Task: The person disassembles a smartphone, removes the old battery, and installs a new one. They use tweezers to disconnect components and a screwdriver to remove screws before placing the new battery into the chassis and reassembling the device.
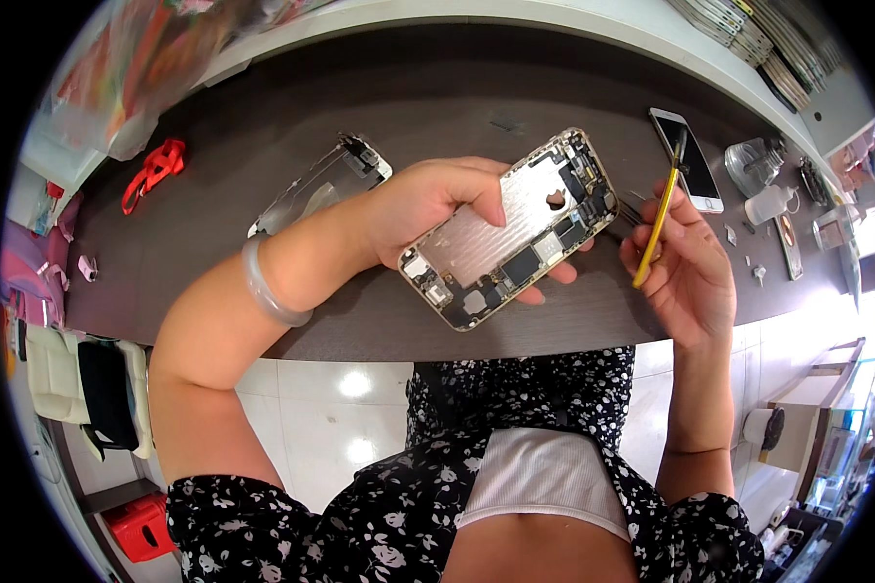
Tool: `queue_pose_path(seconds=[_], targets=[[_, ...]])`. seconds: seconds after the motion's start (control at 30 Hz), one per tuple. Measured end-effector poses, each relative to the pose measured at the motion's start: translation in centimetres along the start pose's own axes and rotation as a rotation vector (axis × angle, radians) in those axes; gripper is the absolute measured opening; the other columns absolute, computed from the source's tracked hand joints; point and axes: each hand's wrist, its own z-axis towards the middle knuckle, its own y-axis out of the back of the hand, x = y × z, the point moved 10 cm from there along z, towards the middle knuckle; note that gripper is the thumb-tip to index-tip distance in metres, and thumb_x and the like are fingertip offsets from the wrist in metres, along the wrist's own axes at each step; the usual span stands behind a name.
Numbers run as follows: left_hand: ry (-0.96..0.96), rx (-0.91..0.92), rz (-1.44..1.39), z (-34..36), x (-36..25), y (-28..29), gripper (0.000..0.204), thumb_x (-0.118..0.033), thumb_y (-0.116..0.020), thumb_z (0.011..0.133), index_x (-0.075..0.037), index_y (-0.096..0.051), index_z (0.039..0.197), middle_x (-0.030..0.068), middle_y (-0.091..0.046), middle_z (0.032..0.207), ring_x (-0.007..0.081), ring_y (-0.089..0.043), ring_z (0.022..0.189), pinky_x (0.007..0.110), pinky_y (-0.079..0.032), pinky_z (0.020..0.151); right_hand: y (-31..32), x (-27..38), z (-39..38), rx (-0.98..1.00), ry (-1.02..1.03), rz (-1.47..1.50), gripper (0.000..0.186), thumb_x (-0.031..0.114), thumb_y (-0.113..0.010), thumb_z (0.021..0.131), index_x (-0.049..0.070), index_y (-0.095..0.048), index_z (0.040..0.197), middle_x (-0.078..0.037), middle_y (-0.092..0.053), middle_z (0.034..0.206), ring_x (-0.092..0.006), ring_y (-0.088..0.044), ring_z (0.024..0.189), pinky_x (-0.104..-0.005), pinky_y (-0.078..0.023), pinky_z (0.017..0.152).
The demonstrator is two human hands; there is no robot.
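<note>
My left hand (447, 194) is closed round an opened smartphone body (496, 243), thumb on its silvery inner plate and fingers beneath. The phone lies tilted over the table edge, its circuit board and small parts bared. Just right of it, my right hand (690, 262) grips a slim yellow-handled tool (658, 233) whose dark end, perhaps a brush, points away from me. Thin dark metal tips (632, 209), like those of tweezers, also stick out from this hand toward the phone. A detached phone screen assembly (292, 194) lies partly hidden behind my left forearm.
At right on the dark table (408, 97) are a white-framed phone (705, 185), a glass bottle (753, 165), a white squeeze bottle (770, 206), a narrow metal part (787, 248) and small loose bits. A red strap (154, 175) lies far left. A pale shelf edge (515, 29) borders the back.
</note>
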Motion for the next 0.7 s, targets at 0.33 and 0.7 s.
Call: queue_pose_path(seconds=[0.33, 0.7], targets=[[0.046, -0.072, 0.070, -0.4, 0.3, -0.2, 0.052, -0.003, -0.048, 0.080, 0.012, -0.040, 0.129, 0.0320, -0.049, 0.126, 0.0454, -0.056, 0.111, 0.053, -0.050, 0.092, -1.8, -2.4, -0.2, 0.294, 0.019, 0.417, 0.022, 0.028, -0.053, 0.091, 0.017, -0.041, 0.077, 0.001, -0.046, 0.083, -0.0185, -0.046, 0.091, -0.0476, -0.035, 0.100], [0.019, -0.104, 0.093, -0.2, 0.2, 0.3, 0.045, -0.001, -0.045, 0.079, 0.010, -0.047, 0.123, 0.0280, -0.060, 0.112, 0.0341, -0.063, 0.102, 0.047, -0.054, 0.088, -2.0, -2.5, -0.4, 0.305, 0.074, 0.237, 0.030, 0.036, -0.062, 0.087, 0.017, -0.047, 0.071, 0.000, -0.053, 0.095, -0.0228, -0.051, 0.108, -0.0504, -0.036, 0.103]])
